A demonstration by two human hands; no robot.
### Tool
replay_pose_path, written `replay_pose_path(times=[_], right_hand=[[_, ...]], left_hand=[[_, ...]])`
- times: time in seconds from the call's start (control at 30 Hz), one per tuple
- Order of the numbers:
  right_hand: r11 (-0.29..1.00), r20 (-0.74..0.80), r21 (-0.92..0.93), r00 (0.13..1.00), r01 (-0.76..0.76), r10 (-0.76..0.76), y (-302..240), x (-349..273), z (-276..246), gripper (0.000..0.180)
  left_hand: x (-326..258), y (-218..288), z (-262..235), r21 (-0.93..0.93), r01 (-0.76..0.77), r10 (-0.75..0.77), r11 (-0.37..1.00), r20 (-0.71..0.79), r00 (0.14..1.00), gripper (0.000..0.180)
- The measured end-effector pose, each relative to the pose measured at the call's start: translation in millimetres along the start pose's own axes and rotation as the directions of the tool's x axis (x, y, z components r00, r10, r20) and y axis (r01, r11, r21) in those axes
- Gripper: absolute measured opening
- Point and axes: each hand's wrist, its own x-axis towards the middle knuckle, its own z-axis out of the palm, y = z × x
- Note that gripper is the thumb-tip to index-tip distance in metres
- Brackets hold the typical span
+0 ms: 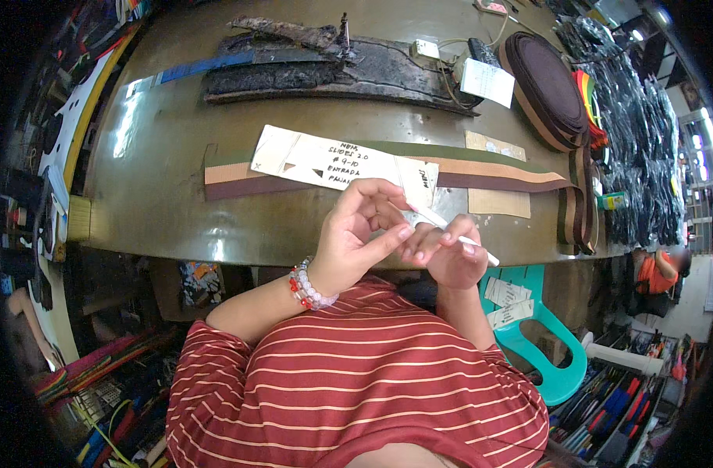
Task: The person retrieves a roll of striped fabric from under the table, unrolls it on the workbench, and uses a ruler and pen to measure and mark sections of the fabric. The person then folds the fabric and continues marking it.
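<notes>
White and slim, a pen-like stick (432, 216) is gripped by the right hand (459, 261); the left hand (360, 230) is loosely curled, seemingly empty. The card template (317, 156) is best kept flat and square on the striped webbing (512, 173) along the bench (153, 222). The webbing beneath is hidden; the stick's tip cannot be identified.

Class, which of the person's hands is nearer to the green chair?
Right. The right hand is above and left of the chair in the picture; the left hand is farther left.
</notes>
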Motion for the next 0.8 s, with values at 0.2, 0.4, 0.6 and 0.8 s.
replay_pose_path(times=[0.2,0.4,0.6,0.8], right_hand=[[0.954,-0.046,-0.296,0.999,-0.037,0.025,-5,1,-6,0.032],[-0.136,-0.181,-0.973,0.983,-0.186,-0.042,-29,23,-56,0.042],[-0.512,-0.461,-0.766,0.887,-0.389,0.015,-58,19,-109,0.053],[-0.518,-0.149,-0.836,0.983,-0.183,-0.107,-57,17,-132,0.034]], left_hand=[[-1,3,-12,0.183,0.103,-0.104,0.978,-0.004,0.995,0.023],[28,33,-103,0.981,-0.178,-0.120,-0.071,0.169,0.978,0.035],[-8,59,-156,0.934,0.044,-0.172,-0.355,-0.112,0.979,0.038],[-43,62,-171,0.977,0.158,-0.047,-0.145,-0.167,0.985,0.041]])
